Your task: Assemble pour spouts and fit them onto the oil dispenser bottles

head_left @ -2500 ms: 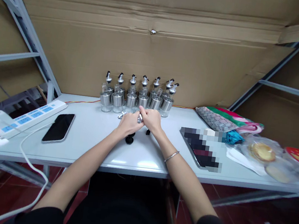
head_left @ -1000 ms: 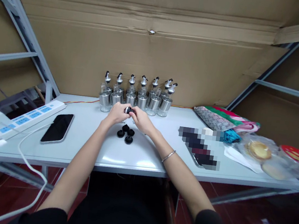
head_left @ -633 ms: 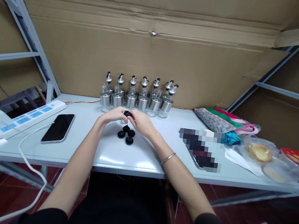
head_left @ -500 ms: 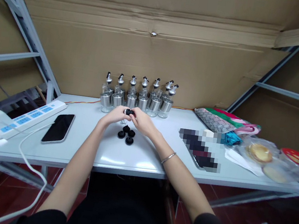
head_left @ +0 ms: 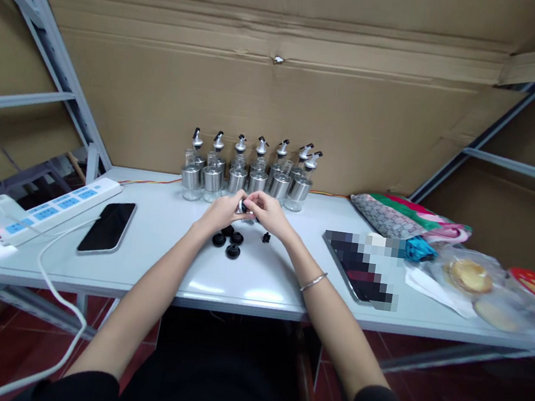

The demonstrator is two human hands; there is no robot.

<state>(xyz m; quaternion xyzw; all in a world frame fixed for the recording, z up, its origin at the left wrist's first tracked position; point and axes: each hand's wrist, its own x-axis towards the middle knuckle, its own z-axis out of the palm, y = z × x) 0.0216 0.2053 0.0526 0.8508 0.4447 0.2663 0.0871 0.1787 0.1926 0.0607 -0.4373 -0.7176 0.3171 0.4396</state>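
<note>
Both my hands meet above the table, in front of the row of bottles. My left hand (head_left: 223, 213) is closed round a small silver-and-black piece (head_left: 242, 206), much of it hidden by the fingers. The fingertips of my right hand (head_left: 268, 212) pinch at the same piece from the other side. Several round black stoppers (head_left: 233, 251) lie on the table just below my hands. A smaller black part (head_left: 266, 237) rests apart from them, under my right wrist.
Glass bottles with steel sleeves (head_left: 212, 179) stand at the back, several bearing pourer spouts (head_left: 261, 146). A phone (head_left: 107, 228) and a power strip (head_left: 62, 205) lie left on the white table (head_left: 151, 257). Rightward are a partly blurred dark device (head_left: 355, 265), a patterned bag (head_left: 388, 216) and wrapped food (head_left: 469, 276).
My hands have shifted slightly right and down. A small black part now lies on the table by my right wrist, where none showed before.
</note>
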